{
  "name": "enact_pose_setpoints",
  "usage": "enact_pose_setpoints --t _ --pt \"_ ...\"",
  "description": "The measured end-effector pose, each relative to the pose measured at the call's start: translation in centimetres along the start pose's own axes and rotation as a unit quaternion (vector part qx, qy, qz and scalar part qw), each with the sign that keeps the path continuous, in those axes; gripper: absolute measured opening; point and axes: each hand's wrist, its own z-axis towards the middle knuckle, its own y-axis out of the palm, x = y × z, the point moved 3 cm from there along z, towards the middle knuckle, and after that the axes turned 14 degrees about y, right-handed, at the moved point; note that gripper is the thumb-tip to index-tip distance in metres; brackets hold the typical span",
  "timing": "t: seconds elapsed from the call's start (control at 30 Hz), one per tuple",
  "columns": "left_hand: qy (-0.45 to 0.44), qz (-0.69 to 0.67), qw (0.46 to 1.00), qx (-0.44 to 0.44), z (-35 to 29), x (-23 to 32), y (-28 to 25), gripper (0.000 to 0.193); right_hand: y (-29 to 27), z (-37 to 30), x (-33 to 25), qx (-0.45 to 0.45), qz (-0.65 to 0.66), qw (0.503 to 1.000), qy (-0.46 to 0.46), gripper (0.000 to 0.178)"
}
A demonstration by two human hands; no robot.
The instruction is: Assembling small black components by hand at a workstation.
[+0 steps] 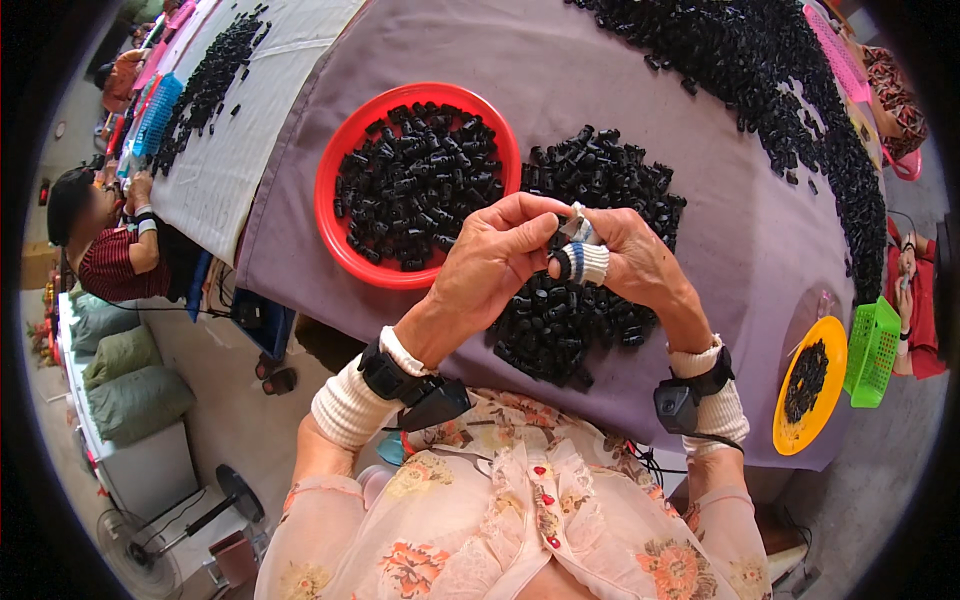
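My left hand [490, 255] and my right hand [640, 260] meet above the purple-grey table cover. The left thumb and index finger are pinched together at the tip of the right index finger, which has a pale wrap [578, 226]. On my right thumb sits a white knit sleeve [582, 264] with blue stripes and a dark band near its tip. Both hands are closed; anything small between their fingers cannot be made out. Beneath them spreads a pile of small black plastic parts [570, 325]. Left of the pile, similar parts fill a red basin [332, 232].
A yellow plate [836, 385] with small black bits and a green basket [873, 352] stand at the right edge. More black parts [760, 90] cover the table's far right. A co-worker [115, 240] sits at the left table; another person [915, 290] is at the right. A fan [140, 550] stands lower left.
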Motion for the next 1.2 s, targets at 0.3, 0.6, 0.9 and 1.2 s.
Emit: enact_pose_setpoints --t 0.3,0.6,0.9,1.2 --pt "0.001 -0.009 1.0 -0.006 0.07 -0.04 0.45 0.016 -0.07 -0.36 -0.27 -0.009 0.003 1.0 0.022 0.035" --pt "0.002 -0.043 0.999 -0.005 -0.01 -0.04 0.29 0.017 -0.3 -0.13 -0.25 0.02 -0.013 0.999 0.041 0.04" --pt "0.008 -0.015 1.0 -0.006 -0.04 -0.01 0.21 0.017 -0.07 -0.2 -0.5 0.011 -0.01 0.999 0.049 0.038" --pt "-0.001 -0.056 0.998 -0.024 0.27 -0.42 0.05 0.017 -0.42 -0.73 -0.65 0.034 -0.017 0.999 0.038 0.032"
